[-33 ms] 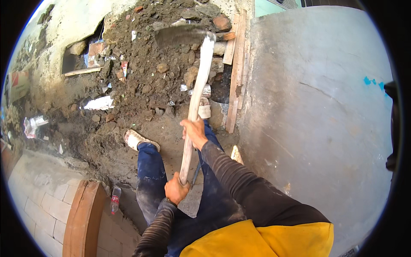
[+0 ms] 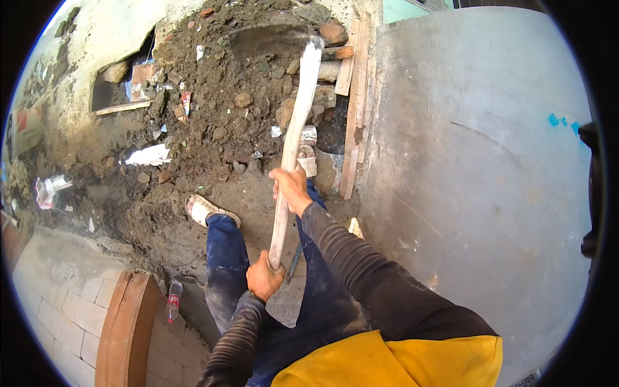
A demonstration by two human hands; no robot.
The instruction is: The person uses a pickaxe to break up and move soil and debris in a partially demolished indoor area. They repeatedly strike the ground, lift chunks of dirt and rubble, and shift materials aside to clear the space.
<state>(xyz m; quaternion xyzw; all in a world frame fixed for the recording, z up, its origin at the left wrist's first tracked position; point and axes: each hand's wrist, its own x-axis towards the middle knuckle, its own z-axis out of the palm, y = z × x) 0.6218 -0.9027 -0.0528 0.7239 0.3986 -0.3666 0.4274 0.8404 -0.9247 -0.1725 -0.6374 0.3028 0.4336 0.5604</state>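
Observation:
Both my hands grip a hoe (image 2: 295, 138) with a long pale wooden handle. My left hand (image 2: 265, 276) is wrapped round the handle's lower end, close to my thighs. Farther up the handle, my right hand (image 2: 292, 187) is closed on its middle part. The broad dark hoe blade (image 2: 267, 41) points left at the far end, over a heap of soil and rubble (image 2: 225, 97). It looks slightly blurred, and I cannot tell whether it touches the soil.
Wooden planks (image 2: 356, 103) lie along a grey wall (image 2: 477, 161) on the right. A broken opening (image 2: 126, 84) with debris is at the upper left. Nearer me at lower left stand a brown wooden post (image 2: 122, 329) and a plastic bottle (image 2: 174, 301). My sandalled foot (image 2: 209, 211) is on the ground.
The hoe and both hands have shifted slightly away from me, with the blade a little farther up in view. My grip is the same.

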